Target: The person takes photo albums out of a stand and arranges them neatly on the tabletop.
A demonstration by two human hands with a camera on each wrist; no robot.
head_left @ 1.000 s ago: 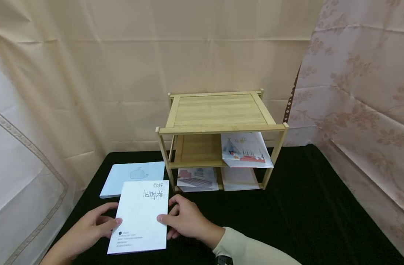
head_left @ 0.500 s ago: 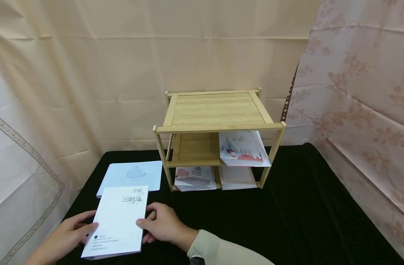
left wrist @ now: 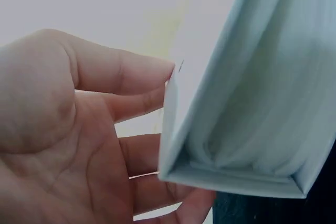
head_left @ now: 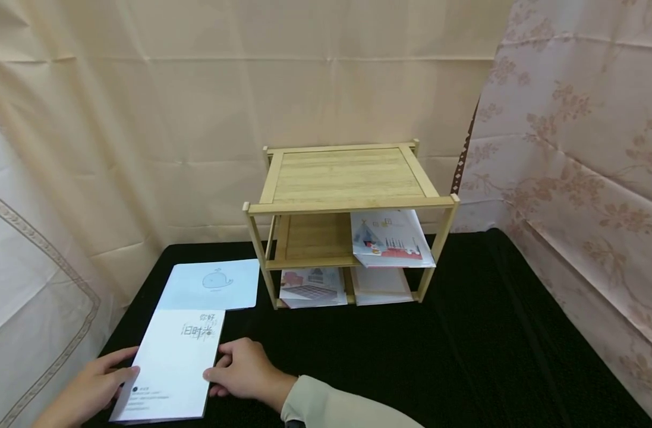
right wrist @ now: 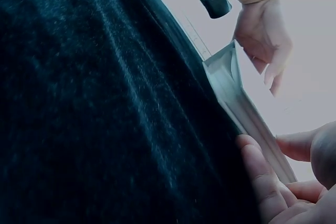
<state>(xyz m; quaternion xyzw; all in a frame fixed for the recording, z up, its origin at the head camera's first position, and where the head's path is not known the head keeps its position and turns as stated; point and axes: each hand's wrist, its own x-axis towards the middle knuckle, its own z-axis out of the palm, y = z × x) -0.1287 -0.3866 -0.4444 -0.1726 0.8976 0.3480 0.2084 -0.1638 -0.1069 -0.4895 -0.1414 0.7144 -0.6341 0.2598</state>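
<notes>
In the head view, a white book with Chinese lettering on its cover lies between both hands at the lower left. My left hand grips its left edge, thumb on the cover. The right hand pinches the opposite edge between thumb and fingers. Beyond the far end of this book lies a pale blue whale-drawing book, its front edge partly covered. In the left wrist view the left thumb touches the corner of the white book, whose fanned pages show. The right wrist view has the right fingers under its edge.
A wooden rack stands on the black cloth. An illustrated book juts from its middle shelf at the right. Below are books at left and a pale book at right. Curtains hang behind.
Both hands have carried the white book left and slightly toward the front. The head view has shifted slightly. The books on the rack have not moved.
</notes>
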